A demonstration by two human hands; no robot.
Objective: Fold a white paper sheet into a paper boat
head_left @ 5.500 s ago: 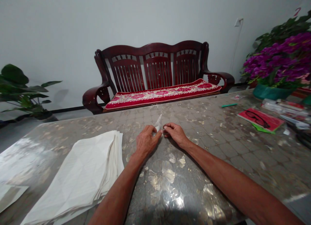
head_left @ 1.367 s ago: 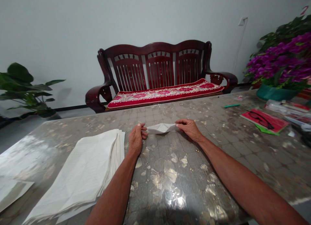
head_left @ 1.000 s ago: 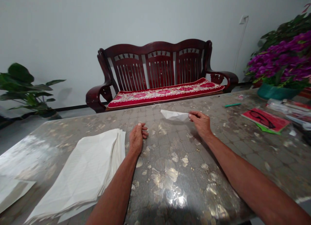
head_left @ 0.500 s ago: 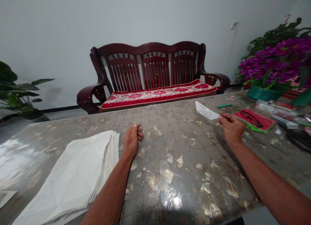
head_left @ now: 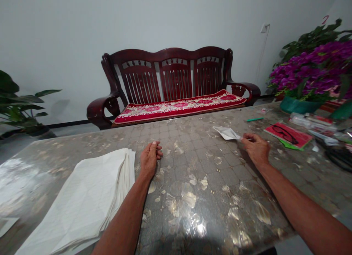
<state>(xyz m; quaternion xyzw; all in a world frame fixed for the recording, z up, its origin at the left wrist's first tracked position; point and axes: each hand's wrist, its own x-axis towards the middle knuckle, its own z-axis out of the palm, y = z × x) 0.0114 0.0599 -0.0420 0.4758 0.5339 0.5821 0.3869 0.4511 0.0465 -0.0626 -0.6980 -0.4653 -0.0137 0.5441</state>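
Observation:
In my right hand (head_left: 256, 149), finger and thumb pinch one end of a small folded paper (head_left: 227, 133), white and boat-like in shape. Its hollow top faces me, just above the tabletop (head_left: 192, 167). My left hand (head_left: 150, 157) rests on its side on the table, fingers loosely curled and a little apart, holding nothing. Beside my left forearm lies a thick stack of white paper sheets (head_left: 82, 196) with faint crease lines.
A red booklet with black glasses (head_left: 288, 134) lies right of my right hand, near a green pen (head_left: 255, 119). Farther right are plastic-wrapped items (head_left: 313, 123) and a purple flower pot (head_left: 299, 105). Behind the table stands a wooden bench (head_left: 176, 79).
My right hand has moved slightly left and toward me with the folded paper. The paper has turned, so its hollow side shows more. My left hand stays in place.

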